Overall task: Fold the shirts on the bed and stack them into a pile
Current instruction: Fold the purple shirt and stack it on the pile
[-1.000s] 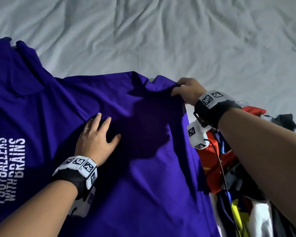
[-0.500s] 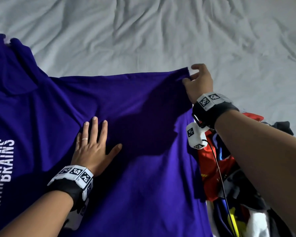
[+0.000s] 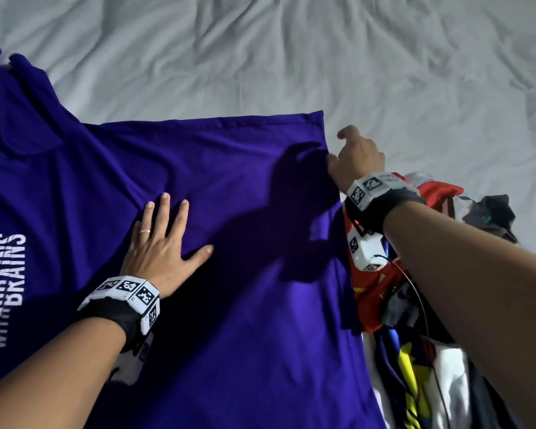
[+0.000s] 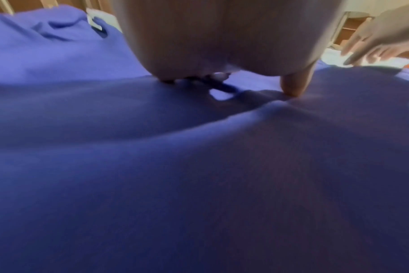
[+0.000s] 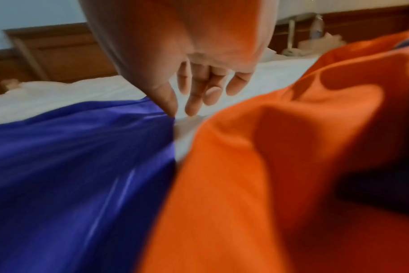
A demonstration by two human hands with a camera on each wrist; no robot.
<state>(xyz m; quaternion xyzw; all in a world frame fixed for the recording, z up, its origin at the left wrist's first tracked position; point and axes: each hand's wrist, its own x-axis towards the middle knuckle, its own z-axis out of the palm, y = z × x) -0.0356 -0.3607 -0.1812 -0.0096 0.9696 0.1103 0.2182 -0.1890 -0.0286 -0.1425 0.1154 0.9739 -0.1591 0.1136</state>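
A purple shirt [image 3: 229, 168] with white lettering lies spread on the bed, its far right corner laid out flat. My left hand [image 3: 164, 243] presses flat on its middle with fingers straight and spread; the left wrist view shows the thumb [image 4: 294, 85] on the purple cloth [image 4: 199, 175]. Just off the shirt's right edge hovers my right hand [image 3: 353, 153]. In the right wrist view its fingers [image 5: 199, 92] hang loosely curled, holding nothing, and the thumb tip touches the purple shirt's [image 5: 70, 157] edge.
A heap of unfolded clothes [image 3: 415, 305], red-orange [image 5: 268, 166], yellow, white and dark, lies at the right under my right forearm. The wrinkled white bed sheet [image 3: 322, 57] stretches beyond the shirt. Wooden furniture [image 5: 58, 55] stands past the bed.
My right hand pulled the bunched corner of the purple shirt out to the right, laid it flat and let go. The left hand stayed pressed on the shirt.
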